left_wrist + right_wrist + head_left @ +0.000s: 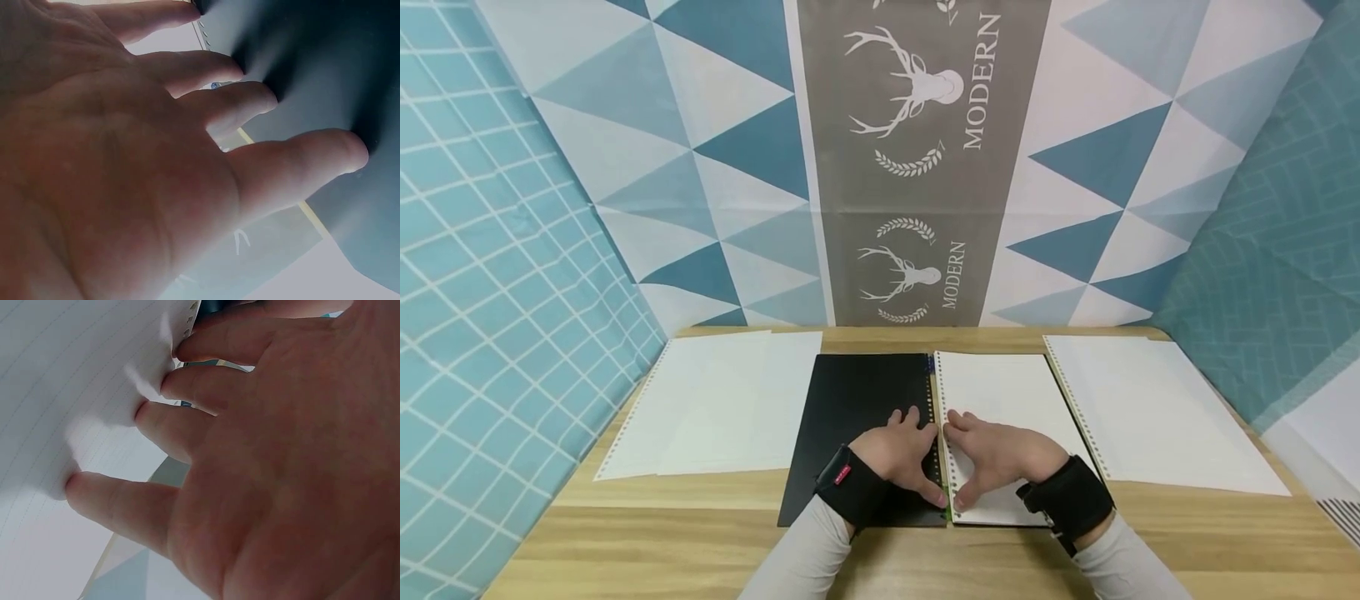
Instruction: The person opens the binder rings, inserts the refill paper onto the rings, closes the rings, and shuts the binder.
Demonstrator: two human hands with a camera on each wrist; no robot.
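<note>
An open loose-leaf binder lies flat on the table, its black cover (pixel 861 392) on the left and punched white lined paper (pixel 1000 383) on the right. My left hand (pixel 895 454) rests its spread fingertips on the black cover beside the row of holes. In the left wrist view those fingertips (pixel 356 150) meet the dark surface. On the other side of the spine, my right hand (pixel 1000 458) touches the paper's holed edge with spread fingers. The right wrist view shows fingertips (pixel 75 484) against the ruled page. Both thumbs point inward near the lower spine.
Overlapping punched white sheets (pixel 715 408) lie left of the binder. More punched sheets (pixel 1165 417) lie to the right, close along the binder's edge. The wooden table (pixel 685 542) ends at a patterned backdrop (pixel 917 192), with a teal gridded cloth (pixel 490 275) at the left.
</note>
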